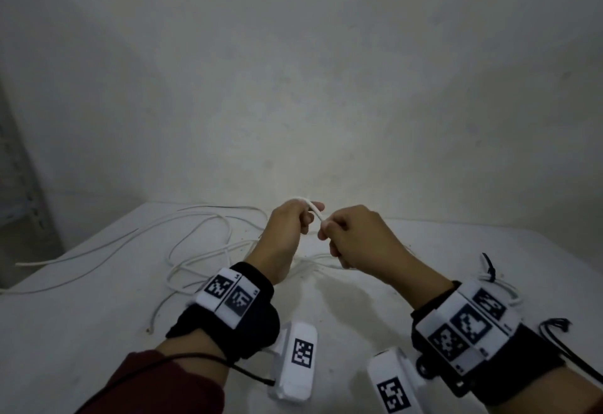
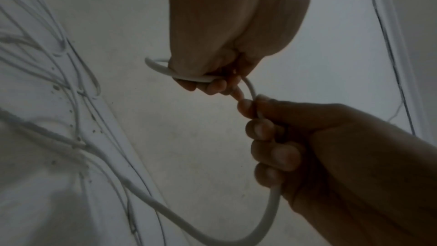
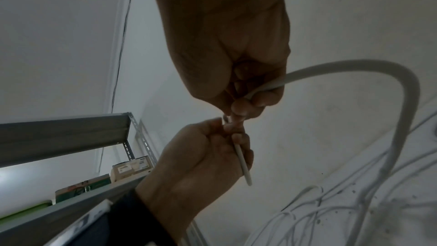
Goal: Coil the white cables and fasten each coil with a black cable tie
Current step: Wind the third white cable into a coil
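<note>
— White cable (image 1: pixel 316 210), where is it?
— Raised above the table (image 1: pixel 98 315), arching between both fists. The left hand (image 1: pixel 287 227) has its fingers curled round one end; the right hand (image 1: pixel 355 237) pinches it just beside.
— And room around?
— More loose cable (image 1: pixel 195 240) sprawls left, toward the table's far edge. Black cable ties (image 1: pixel 489 266) lie near the right edge.

I count my two hands, left (image 1: pixel 287 231) and right (image 1: pixel 355 237), one white cable (image 1: pixel 315 209) held between them, several more loose white cables (image 1: pixel 195 244), too tangled to number, and two black cable ties (image 1: pixel 489 266).
</note>
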